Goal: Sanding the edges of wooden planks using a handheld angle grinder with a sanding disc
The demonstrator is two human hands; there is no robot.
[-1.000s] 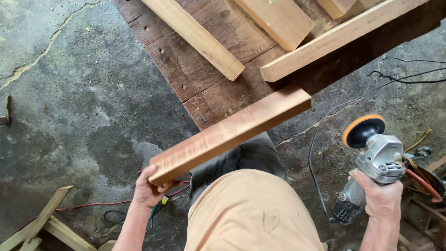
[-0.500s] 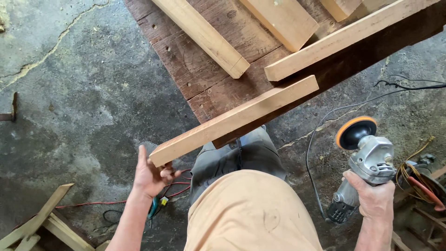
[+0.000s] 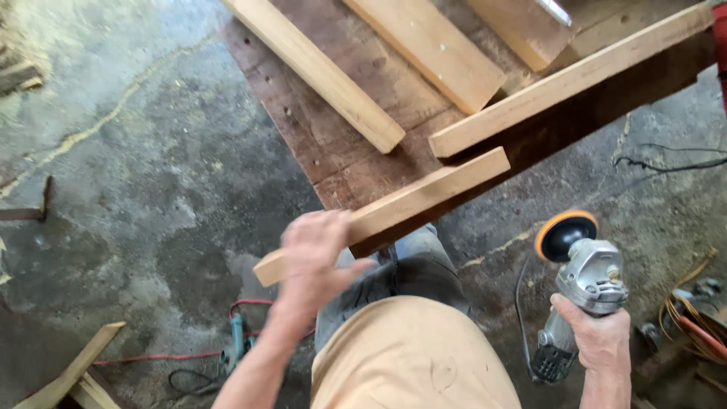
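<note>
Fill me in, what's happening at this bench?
A person stands at a dark wooden workbench. The left hand lies on top of a light wood board whose near end hangs off the bench edge. The right hand holds a grey angle grinder off to the side, its orange-rimmed pad up, clear of the wood. More boards lie on the bench.

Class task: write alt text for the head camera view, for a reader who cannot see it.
Seen from above, a person's left hand rests on a wooden board at a workbench edge, while the right hand holds an angle grinder. More boards lie on the bench, above a concrete floor.
</note>
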